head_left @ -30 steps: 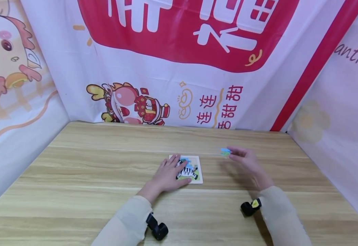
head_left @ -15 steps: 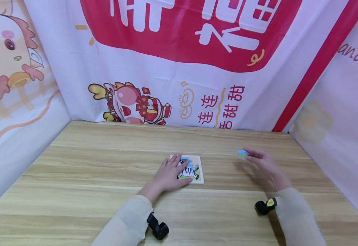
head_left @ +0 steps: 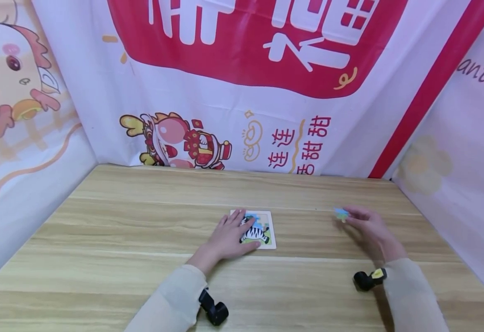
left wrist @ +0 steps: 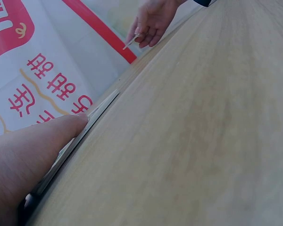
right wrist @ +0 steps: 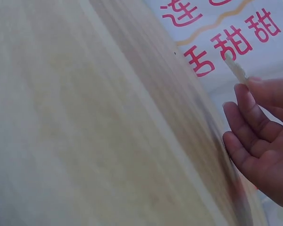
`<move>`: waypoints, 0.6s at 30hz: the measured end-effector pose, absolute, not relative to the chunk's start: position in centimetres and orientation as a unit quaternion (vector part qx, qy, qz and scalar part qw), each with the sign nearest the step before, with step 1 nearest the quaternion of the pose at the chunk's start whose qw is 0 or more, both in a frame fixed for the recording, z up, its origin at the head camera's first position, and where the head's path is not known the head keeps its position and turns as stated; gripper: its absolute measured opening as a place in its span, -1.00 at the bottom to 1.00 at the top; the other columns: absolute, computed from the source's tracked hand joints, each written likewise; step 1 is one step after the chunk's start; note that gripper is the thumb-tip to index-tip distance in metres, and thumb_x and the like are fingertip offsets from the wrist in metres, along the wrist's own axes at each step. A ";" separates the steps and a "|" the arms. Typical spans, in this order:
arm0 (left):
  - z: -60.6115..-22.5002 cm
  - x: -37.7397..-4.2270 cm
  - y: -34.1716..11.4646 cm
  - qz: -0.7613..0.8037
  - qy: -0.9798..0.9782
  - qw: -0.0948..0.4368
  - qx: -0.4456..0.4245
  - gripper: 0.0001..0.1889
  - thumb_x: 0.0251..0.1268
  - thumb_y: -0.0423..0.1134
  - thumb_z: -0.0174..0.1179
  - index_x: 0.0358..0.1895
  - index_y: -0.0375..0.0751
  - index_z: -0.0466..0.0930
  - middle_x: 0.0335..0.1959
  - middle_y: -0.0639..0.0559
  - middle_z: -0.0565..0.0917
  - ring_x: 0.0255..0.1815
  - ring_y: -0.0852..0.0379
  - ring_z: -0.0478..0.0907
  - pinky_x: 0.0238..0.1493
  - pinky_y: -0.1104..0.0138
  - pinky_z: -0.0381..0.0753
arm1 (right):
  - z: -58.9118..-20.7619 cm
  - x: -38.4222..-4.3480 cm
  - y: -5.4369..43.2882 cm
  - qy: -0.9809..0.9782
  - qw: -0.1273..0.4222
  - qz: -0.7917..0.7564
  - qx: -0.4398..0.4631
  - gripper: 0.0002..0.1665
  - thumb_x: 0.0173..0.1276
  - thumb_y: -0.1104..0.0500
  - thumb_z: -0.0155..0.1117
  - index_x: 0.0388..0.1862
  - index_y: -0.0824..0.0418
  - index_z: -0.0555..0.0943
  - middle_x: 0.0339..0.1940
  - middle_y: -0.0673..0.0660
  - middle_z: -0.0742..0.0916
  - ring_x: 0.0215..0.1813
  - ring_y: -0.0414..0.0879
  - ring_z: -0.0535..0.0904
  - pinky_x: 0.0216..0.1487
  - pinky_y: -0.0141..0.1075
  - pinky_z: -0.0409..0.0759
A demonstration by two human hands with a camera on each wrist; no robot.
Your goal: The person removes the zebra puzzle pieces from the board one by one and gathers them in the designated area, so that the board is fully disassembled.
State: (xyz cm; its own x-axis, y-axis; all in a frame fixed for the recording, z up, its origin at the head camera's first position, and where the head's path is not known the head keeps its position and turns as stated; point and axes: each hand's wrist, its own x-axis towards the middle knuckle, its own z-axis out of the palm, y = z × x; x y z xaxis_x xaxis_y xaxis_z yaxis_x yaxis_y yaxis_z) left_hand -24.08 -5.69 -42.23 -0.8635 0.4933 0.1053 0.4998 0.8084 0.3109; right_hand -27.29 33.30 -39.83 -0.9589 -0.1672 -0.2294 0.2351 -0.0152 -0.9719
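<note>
A square zebra jigsaw puzzle (head_left: pixel 255 234) in a pale frame lies flat on the table. My left hand (head_left: pixel 228 234) rests over its left part with fingers spread, covering that side. A bare tan patch shows at the puzzle's upper right. Off to the right, my right hand (head_left: pixel 368 226) pinches a blue and green puzzle piece (head_left: pixel 341 214) between thumb and fingertip. In the right wrist view the piece (right wrist: pixel 236 68) is seen nearly edge-on, raised above the table, and the other fingers curl loosely below it. The left wrist view shows the left thumb (left wrist: pixel 61 129) along the frame's edge.
The wood-grain table (head_left: pixel 142 272) stretches to a printed cloth backdrop (head_left: pixel 208 97) at the back. More printed cloth (head_left: pixel 466 152) hangs along the right side and the left. Black wrist cameras (head_left: pixel 214 309) are strapped over both sleeves.
My right hand has moved to the right, away from the puzzle, carrying the pinched piece, and has dropped slightly in the latest frame. The left hand has stayed on the puzzle.
</note>
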 end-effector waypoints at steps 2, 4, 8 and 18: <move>-42.3 -24.1 -5.7 -0.165 -0.951 0.010 -0.261 -0.23 0.06 0.36 -0.22 0.30 0.01 0.07 0.33 -0.14 -0.08 0.31 -0.05 -0.22 0.21 0.04 -0.23 | -39.9 -27.4 33.5 0.713 0.126 -0.690 0.025 -0.30 0.13 0.20 0.22 0.25 0.25 0.21 -0.02 0.03 0.51 0.00 -0.14 0.43 0.03 -0.28 0.35; -42.3 -24.1 -5.6 -0.165 -0.951 0.011 -0.260 -0.23 0.06 0.36 -0.22 0.30 0.01 0.08 0.33 -0.14 -0.08 0.31 -0.05 -0.22 0.21 0.04 -0.23 | -39.9 -27.5 33.6 0.725 0.120 -0.678 0.022 -0.30 0.12 0.20 0.23 0.23 0.29 0.22 -0.12 -0.02 0.54 -0.08 -0.21 0.45 -0.03 -0.34 0.38; -42.2 -24.0 -5.6 -0.163 -0.952 0.009 -0.258 -0.23 0.06 0.36 -0.22 0.30 0.02 0.07 0.33 -0.14 -0.08 0.31 -0.05 -0.22 0.21 0.04 -0.23 | -39.8 -27.8 34.0 0.753 0.119 -0.647 0.023 -0.34 0.17 0.20 0.19 0.23 0.30 0.22 -0.20 -0.05 0.54 -0.19 -0.21 0.45 -0.14 -0.36 0.43; -42.0 -23.9 -5.5 -0.163 -0.953 0.009 -0.256 -0.24 0.07 0.35 -0.22 0.31 0.03 0.05 0.33 -0.14 -0.09 0.31 -0.04 -0.23 0.21 0.05 -0.24 | -40.0 -28.1 34.9 0.805 0.108 -0.583 0.022 -0.42 0.17 0.22 0.16 0.18 0.32 0.28 -0.28 0.00 0.57 -0.30 -0.18 0.48 -0.29 -0.36 0.46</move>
